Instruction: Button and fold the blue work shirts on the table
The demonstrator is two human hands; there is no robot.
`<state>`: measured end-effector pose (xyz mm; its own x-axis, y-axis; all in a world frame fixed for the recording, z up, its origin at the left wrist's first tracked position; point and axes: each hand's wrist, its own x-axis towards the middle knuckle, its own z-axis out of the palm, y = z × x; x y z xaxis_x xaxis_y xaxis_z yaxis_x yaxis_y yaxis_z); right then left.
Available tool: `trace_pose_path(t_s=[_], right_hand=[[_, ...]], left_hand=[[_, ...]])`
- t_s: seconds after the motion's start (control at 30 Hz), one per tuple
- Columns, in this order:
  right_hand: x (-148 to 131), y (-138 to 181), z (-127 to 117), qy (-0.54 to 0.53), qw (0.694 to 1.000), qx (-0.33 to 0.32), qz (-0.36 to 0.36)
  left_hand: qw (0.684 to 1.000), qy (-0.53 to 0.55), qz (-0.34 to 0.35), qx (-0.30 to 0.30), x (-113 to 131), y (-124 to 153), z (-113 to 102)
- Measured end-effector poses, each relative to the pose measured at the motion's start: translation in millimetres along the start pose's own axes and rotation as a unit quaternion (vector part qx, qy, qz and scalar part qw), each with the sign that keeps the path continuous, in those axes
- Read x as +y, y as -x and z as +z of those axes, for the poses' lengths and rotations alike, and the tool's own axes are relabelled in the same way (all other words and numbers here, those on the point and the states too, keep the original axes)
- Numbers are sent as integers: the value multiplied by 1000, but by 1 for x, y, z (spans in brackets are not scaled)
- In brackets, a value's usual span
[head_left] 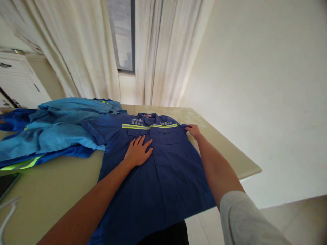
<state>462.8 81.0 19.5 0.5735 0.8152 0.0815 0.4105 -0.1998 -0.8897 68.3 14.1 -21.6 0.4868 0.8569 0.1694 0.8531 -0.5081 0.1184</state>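
Shirt (pixel 155 170) lies face-up across the table's (pixel 224 146) near edge, being smoothed: left hand (pixel 138 151) flat on its chest, right hand (pixel 193 130) pinching its shoulder. Folding needs that sleeve drawn inward.

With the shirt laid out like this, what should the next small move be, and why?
Probably fold the right shoulder inward. The left hand lies flat on the chest of the dark blue work shirt with yellow reflective stripe, pinning it, while the right hand pinches the shoulder edge.
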Motion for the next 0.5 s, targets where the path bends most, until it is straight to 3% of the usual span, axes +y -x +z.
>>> trace_pose_path(t_s=[0.13,0.33,0.5], right_hand=[[0,-2,-10,-89,995,10,38],[-6,-5,-4,-161,981,-26,107],[-13,-20,-7,-208,976,8,65]], left_hand=[[1000,8,4,0,0,0,1],[1000,21,2,3,0,-1,3],[999,32,2,8,-1,-1,5]])
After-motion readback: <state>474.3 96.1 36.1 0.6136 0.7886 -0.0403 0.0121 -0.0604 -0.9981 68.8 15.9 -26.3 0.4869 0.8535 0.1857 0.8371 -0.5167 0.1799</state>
